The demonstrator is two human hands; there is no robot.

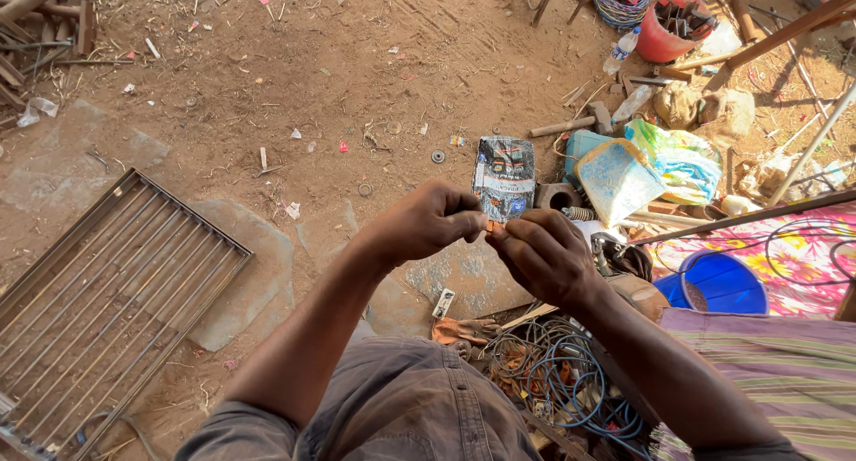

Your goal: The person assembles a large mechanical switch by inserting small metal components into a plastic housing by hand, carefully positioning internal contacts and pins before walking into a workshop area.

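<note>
Overhead, both hands meet at a small orange piece above dirt ground.

Left hand point(434, 220) and right hand point(544, 254) together, fingertips pinched on the small orange piece point(492, 226) between them; what the piece is, too small to tell; held in the air over a dark printed pouch point(504, 177) lying on the dirt ground point(339, 69); metal grille point(107, 305) flat at left; blue bucket point(720, 283) at right; coiled blue wire point(557, 376) below the right forearm; red bucket point(673, 26) far off, top right.
</note>
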